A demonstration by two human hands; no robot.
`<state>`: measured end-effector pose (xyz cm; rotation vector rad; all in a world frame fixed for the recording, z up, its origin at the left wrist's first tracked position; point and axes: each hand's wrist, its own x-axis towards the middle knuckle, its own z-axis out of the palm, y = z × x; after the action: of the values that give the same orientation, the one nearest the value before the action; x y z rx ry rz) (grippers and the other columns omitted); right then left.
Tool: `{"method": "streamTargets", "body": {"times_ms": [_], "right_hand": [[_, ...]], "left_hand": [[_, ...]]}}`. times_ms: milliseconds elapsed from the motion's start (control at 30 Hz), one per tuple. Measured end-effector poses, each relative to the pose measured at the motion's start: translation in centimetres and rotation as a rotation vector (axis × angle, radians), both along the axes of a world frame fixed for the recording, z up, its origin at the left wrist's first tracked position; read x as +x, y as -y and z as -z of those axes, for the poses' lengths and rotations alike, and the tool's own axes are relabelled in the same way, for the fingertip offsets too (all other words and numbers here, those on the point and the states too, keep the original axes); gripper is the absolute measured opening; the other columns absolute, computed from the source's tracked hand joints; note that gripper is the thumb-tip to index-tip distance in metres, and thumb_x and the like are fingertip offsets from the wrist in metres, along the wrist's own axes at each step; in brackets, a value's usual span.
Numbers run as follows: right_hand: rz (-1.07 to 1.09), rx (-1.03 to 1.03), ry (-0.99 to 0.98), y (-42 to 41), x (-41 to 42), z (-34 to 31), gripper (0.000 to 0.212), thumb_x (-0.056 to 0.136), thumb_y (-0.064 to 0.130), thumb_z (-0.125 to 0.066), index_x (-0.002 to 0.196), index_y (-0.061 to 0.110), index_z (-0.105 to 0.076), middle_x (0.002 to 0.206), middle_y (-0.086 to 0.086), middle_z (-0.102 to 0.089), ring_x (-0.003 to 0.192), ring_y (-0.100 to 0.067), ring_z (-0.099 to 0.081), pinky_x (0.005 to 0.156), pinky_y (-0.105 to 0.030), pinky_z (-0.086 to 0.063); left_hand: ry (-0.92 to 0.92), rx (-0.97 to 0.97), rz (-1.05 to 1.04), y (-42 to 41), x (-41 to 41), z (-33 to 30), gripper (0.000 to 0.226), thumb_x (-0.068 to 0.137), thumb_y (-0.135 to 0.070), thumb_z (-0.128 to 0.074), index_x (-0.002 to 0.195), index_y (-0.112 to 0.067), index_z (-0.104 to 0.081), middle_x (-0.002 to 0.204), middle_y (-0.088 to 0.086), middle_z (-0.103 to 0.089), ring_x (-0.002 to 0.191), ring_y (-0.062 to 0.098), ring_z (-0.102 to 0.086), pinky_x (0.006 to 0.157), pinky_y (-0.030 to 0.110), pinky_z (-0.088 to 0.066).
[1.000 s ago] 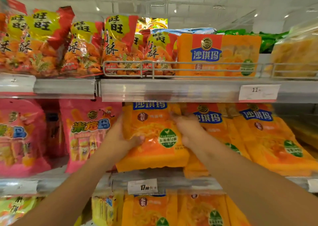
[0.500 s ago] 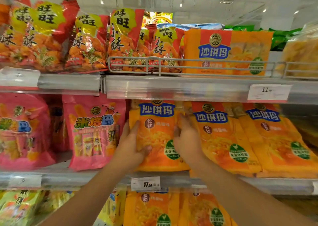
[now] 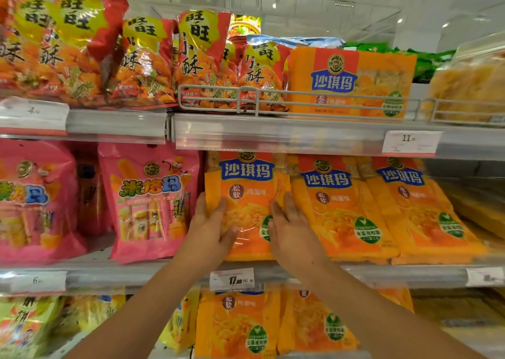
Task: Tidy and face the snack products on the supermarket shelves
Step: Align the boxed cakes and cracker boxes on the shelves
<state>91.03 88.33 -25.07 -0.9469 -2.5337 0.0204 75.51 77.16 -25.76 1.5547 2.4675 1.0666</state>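
An orange sachima bag (image 3: 247, 194) stands upright on the middle shelf (image 3: 410, 272), blue label facing out. My left hand (image 3: 211, 227) lies along its left edge, fingers straight and pointing up, thumb on the front. On the bag's right edge my right hand (image 3: 289, 230) presses flat, fingers straight. Two more orange sachima bags (image 3: 338, 208) (image 3: 418, 211) lean back to its right, overlapping each other.
Pink snack bags (image 3: 150, 197) stand left of my hands. The top shelf holds red rice-cracker bags (image 3: 142, 63) and an orange sachima pack (image 3: 352, 80) behind a wire rail (image 3: 300, 96). More orange bags (image 3: 240, 323) fill the shelf below. Price tags (image 3: 232, 279) line the shelf edges.
The orange bag has gone from tilted and lifted off the shelf to upright on it. Both hands shifted from gripping its sides to lying flat on its edges.
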Motion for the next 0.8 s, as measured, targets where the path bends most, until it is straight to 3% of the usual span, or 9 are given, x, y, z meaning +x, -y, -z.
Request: {"method": "streamTargets", "body": {"times_ms": [100, 167, 233, 333, 433, 500, 633, 733, 800], "right_hand": [[-0.030, -0.046, -0.008, 0.2, 0.9, -0.7, 0.054, 0.104, 0.035, -0.032, 0.154, 0.020, -0.018, 0.162, -0.011, 0.002, 0.149, -0.029, -0.006, 0.119, -0.038, -0.019], [-0.094, -0.073, -0.022, 0.3, 2.3, -1.6, 0.050, 0.100, 0.035, -0.042, 0.148, 0.025, -0.034, 0.162, -0.008, -0.009, 0.149, -0.027, -0.009, 0.117, -0.037, -0.021], [-0.180, -0.044, -0.076, 0.4, 4.1, -3.4, 0.040, 0.094, 0.033, -0.049, 0.134, 0.032, -0.050, 0.156, -0.002, -0.031, 0.145, -0.022, -0.022, 0.117, -0.036, -0.025], [-0.194, 0.088, -0.240, 0.0, 7.6, -8.0, 0.027, 0.089, 0.033, -0.053, 0.114, 0.037, -0.062, 0.128, 0.013, -0.059, 0.114, -0.001, -0.047, 0.095, -0.019, -0.040], [-0.150, 0.202, -0.391, -1.4, 11.3, -13.1, 0.023, 0.089, 0.026, -0.062, 0.111, 0.029, -0.066, 0.103, 0.016, -0.061, 0.098, -0.001, -0.054, 0.084, -0.009, -0.039], [-0.149, 0.256, -0.426, -2.9, 13.2, -15.7, 0.023, 0.089, 0.022, -0.063, 0.111, 0.026, -0.066, 0.107, 0.013, -0.060, 0.101, -0.007, -0.055, 0.086, -0.018, -0.043], [-0.123, 0.493, -0.411, -6.6, 15.0, -18.8, 0.040, 0.083, 0.016, -0.070, 0.121, 0.015, -0.063, 0.132, -0.006, -0.058, 0.125, -0.021, -0.044, 0.105, -0.024, -0.025], [-0.109, 0.487, -0.254, -9.3, 15.2, -19.6, 0.058, 0.089, 0.037, -0.064, 0.140, 0.016, -0.047, 0.147, -0.006, -0.045, 0.138, -0.026, -0.036, 0.113, -0.036, -0.021], [-0.133, 0.438, -0.241, -10.5, 15.1, -19.5, 0.059, 0.092, 0.048, -0.054, 0.142, 0.019, -0.045, 0.145, -0.002, -0.048, 0.135, -0.022, -0.040, 0.111, -0.037, -0.025]], "left_hand": [[-0.158, 0.029, -0.057, 0.5, 1.3, -0.4, 0.056, 0.097, -0.037, -0.053, 0.148, -0.027, -0.033, 0.160, 0.013, 0.018, 0.149, 0.035, 0.002, 0.119, 0.040, -0.012], [-0.387, 0.138, -0.015, 0.9, 2.6, -0.9, 0.042, 0.092, -0.029, -0.061, 0.133, -0.026, -0.052, 0.161, 0.016, -0.003, 0.147, 0.036, -0.008, 0.117, 0.042, -0.012], [-0.519, 0.288, 0.131, 1.1, 4.0, -2.1, 0.037, 0.085, -0.022, -0.068, 0.121, -0.024, -0.060, 0.154, 0.015, -0.028, 0.142, 0.032, -0.025, 0.113, 0.044, -0.024], [-0.680, 0.485, 0.309, 0.6, 6.5, -5.9, 0.025, 0.089, -0.020, -0.058, 0.113, -0.019, -0.067, 0.135, 0.006, -0.055, 0.127, 0.025, -0.049, 0.099, 0.044, -0.047], [-0.785, 0.635, 0.360, -0.8, 9.1, -11.3, 0.025, 0.090, -0.017, -0.053, 0.107, -0.011, -0.070, 0.118, 0.007, -0.065, 0.112, 0.027, -0.059, 0.091, 0.042, -0.049], [-0.869, 0.671, 0.284, -2.5, 10.2, -14.4, 0.028, 0.086, -0.015, -0.054, 0.109, -0.008, -0.069, 0.119, 0.011, -0.064, 0.112, 0.032, -0.060, 0.094, 0.046, -0.049], [-0.951, 0.542, 0.104, -6.9, 11.0, -19.0, 0.045, 0.080, -0.020, -0.062, 0.123, -0.003, -0.063, 0.129, 0.019, -0.059, 0.121, 0.041, -0.054, 0.101, 0.055, -0.042], [-0.934, 0.415, -0.026, -9.2, 11.5, -19.7, 0.053, 0.085, -0.040, -0.056, 0.125, -0.006, -0.063, 0.125, 0.015, -0.063, 0.118, 0.037, -0.057, 0.100, 0.052, -0.041], [-0.940, 0.404, -0.094, -10.0, 11.5, -19.5, 0.052, 0.087, -0.048, -0.046, 0.121, -0.013, -0.065, 0.112, 0.008, -0.069, 0.106, 0.032, -0.063, 0.093, 0.047, -0.043]]}}
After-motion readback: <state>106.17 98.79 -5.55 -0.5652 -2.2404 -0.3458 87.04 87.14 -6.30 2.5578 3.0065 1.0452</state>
